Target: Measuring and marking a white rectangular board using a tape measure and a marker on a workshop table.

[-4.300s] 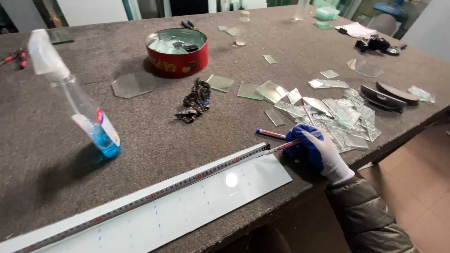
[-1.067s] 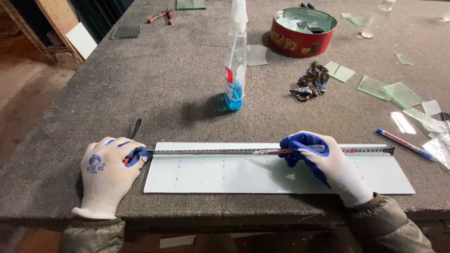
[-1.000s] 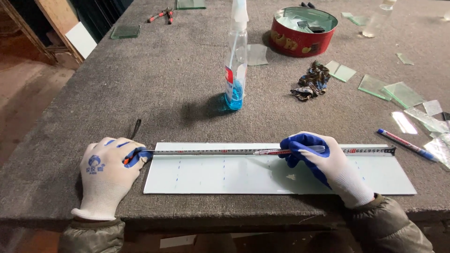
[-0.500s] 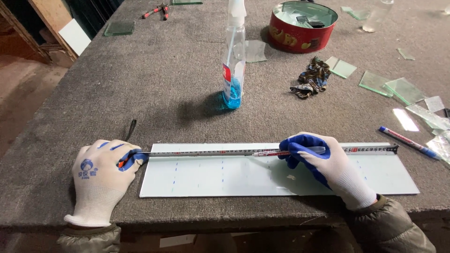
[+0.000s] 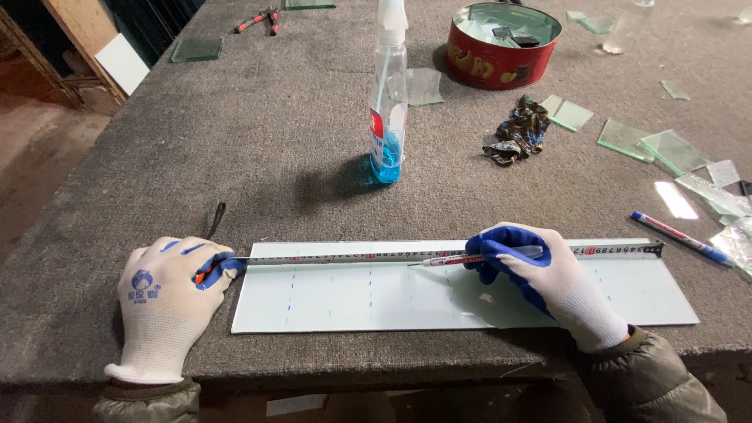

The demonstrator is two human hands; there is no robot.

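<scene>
Left hand (image 5: 168,294) clenched on tape measure (image 5: 439,252) case, right hand (image 5: 536,270) grasping marker (image 5: 470,258) over white panel (image 5: 376,301); red-labelled blue spray bottle (image 5: 388,117) far.

Tape measure (image 5: 439,254) along sheet's (image 5: 352,301) far edge, spray bottle (image 5: 388,102) behind, tin (image 5: 504,35) farther right

Clear spray bottle (image 5: 389,94) stands mid-table on the grey felt, blue liquid at its bottom, white trigger head, a red-and-white label (image 5: 377,125) on its side. Round red tin (image 5: 501,45), gold printed pattern on its wall, sits open at far right of the bottle, glass scraps inside. No signs or screens.
</scene>
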